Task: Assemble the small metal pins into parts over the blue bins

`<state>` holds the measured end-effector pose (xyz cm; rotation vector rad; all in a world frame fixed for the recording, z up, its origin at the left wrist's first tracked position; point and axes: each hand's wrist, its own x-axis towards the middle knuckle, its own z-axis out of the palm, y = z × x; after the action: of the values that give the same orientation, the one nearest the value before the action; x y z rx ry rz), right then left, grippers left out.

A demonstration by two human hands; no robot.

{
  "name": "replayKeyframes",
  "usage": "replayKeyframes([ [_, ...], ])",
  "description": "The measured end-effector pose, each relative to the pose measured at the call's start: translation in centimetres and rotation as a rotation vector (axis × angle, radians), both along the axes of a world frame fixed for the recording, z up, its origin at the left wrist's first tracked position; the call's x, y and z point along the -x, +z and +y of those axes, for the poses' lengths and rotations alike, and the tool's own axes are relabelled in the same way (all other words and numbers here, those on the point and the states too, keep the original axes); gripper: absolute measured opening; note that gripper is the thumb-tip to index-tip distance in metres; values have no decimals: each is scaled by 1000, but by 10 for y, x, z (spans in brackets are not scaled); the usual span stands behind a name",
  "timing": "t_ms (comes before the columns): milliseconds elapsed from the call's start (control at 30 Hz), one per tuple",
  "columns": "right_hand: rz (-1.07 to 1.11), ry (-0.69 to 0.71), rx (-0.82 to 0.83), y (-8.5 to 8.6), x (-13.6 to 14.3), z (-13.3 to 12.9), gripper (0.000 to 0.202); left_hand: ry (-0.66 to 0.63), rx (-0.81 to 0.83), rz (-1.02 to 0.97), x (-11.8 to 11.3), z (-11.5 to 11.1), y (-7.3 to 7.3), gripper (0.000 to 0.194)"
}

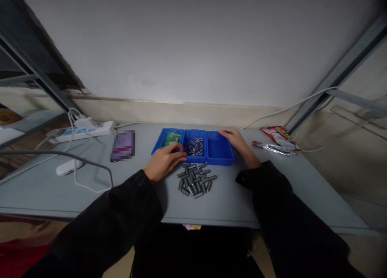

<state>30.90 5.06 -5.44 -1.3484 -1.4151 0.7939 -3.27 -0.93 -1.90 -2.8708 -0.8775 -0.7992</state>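
Three blue plastic bins stand side by side on the grey table. Clear and green small parts lie in the left bin (157, 146), and thin shiny metal pins (195, 146) fill part of the middle bin (204, 143). The blue floor of the right bin (219, 162) shows. My left hand (163, 161) has its fingers curled over the near edge where the left and middle bins meet. At the far right corner of the right bin, my right hand (237, 141) grips the rim. Dark grey short rods (195, 181) lie in a loose pile just in front of the bins.
A white power strip (84, 131) with plugs and cables sits at the left, near a white oblong device (69, 167). A blurred purple packet (123, 145) lies left of the bins. Red packaging (279, 137) and a silver wrapper (278, 148) are at the right, by a metal post.
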Motion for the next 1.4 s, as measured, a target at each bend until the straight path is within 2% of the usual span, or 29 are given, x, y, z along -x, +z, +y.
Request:
replayKeyframes([
  [267, -4, -57, -7, 2, 6, 12, 41, 18, 13, 3, -4, 3, -1, 28],
  [433, -33, -110, -65, 5, 7, 6, 45, 11, 9, 7, -4, 4, 0, 28],
  [533, -73, -250, -151, 18, 8, -9, 44, -12, -16, 23, 0, 1, 6, 28],
  [567, -137, -316, -233, 26, 10, -18, 41, -15, -31, 28, 3, -2, 9, 30],
  [633, -262, -349, -365, 44, 17, -41, 34, -3, -58, 6, 8, -12, 15, 34],
  [667, -297, -317, -392, 54, 23, -55, 30, -3, -64, -12, 11, -19, 17, 37],
  [700, -321, -224, -369, 62, 29, -69, 27, -7, -48, -13, 13, -26, 18, 39],
  [800, -443, 186, -217, 74, 46, -113, 21, -130, 1, 36, 13, -48, 14, 57],
  [867, -566, 394, -96, 70, 54, -136, 13, -231, 28, 115, 7, -57, 7, 73],
  [933, -724, 481, -78, 59, 56, -151, 15, -295, 82, 174, -3, -59, -1, 86],
  [1000, -815, 477, -47, 48, 54, -160, 21, -336, 135, 178, -13, -56, -7, 94],
  [1100, -836, 454, 20, 32, 52, -166, 21, -368, 199, 161, -25, -50, -12, 99],
  [1200, -799, 404, 19, 19, 57, -170, 19, -395, 228, 148, -29, -46, -13, 95],
  [1267, -768, 324, 23, 9, 63, -173, 14, -404, 244, 133, -29, -46, -15, 91],
  [1400, -732, 237, -15, -7, 76, -179, 12, -383, 254, 89, -26, -48, -17, 83],
])
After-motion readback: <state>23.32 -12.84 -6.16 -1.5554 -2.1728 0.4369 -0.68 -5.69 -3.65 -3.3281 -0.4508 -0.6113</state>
